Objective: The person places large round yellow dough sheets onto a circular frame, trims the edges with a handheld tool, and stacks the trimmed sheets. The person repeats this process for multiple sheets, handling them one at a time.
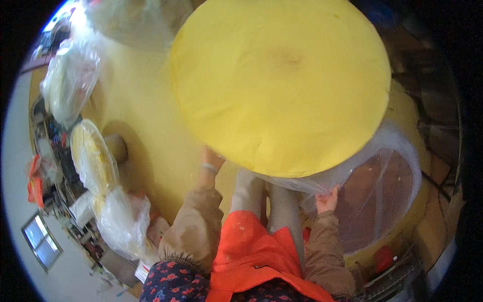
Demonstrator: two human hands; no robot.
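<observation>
A large flat yellow disc (281, 90) with a faint brown smudge fills the upper middle, in front of my legs. Clear plastic film (298, 184) shows along its lower edge. My right hand (327, 200) pinches that film between thumb and fingers, just below the disc. At the disc's lower left edge is my left hand (212, 158); its fingertips are hidden behind the rim, so its grip is unclear. To the right lies a round reddish-brown surface (369, 204) with a whitish translucent film border.
Plastic-wrapped yellow round pieces (92, 154) stand at the left, near a bunched clear plastic bag (122, 222). Another wrapped bundle (71, 81) is farther back. A short cylinder (116, 148) stands on the yellowish floor (151, 94). Dark clutter lines the right side.
</observation>
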